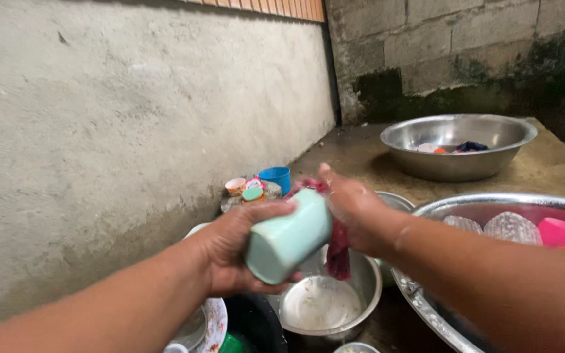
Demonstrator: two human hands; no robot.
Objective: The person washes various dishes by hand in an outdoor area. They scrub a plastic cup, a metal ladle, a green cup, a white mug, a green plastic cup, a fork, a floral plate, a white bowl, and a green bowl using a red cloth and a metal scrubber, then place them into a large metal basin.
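Left hand (230,252) is wrapped around a pale mint-green cup (287,236), fingers over the side, thumb underneath. Cup is tilted, base toward the camera, mouth pointing up and away toward the right hand. Right hand (354,209) is clenched on a dark red cloth (338,252) at the cup's mouth; part of the cloth shows above the rim, the rest hangs down just behind the cup. Both hands look wet. Cannot tell how far the cloth goes into the cup.

Landmark = the cup, held in the air above the surface (361,153).

- Directly below the cup: small steel bowl (325,304) with cloudy white water in it.
- Below-left of the cup: patterned plate rim (216,323), partly hidden by the left forearm, and a dark basin (256,323) beside it with something green inside.
- Right of the cup: large steel basin (426,307) at the frame edge, holding two upturned clear ribbed glasses (511,227) and a pink cup (555,231).
- Behind and right of the cup, well apart: another wide steel bowl (456,145) on the surface, with small coloured bits and something dark inside.
- Behind and just left of the cup, against the wall: blue cup (276,178) plus a cluster of small coloured lids (244,188).

Rough plaster wall (132,117) runs along the left, block wall at the back with dark green staining.
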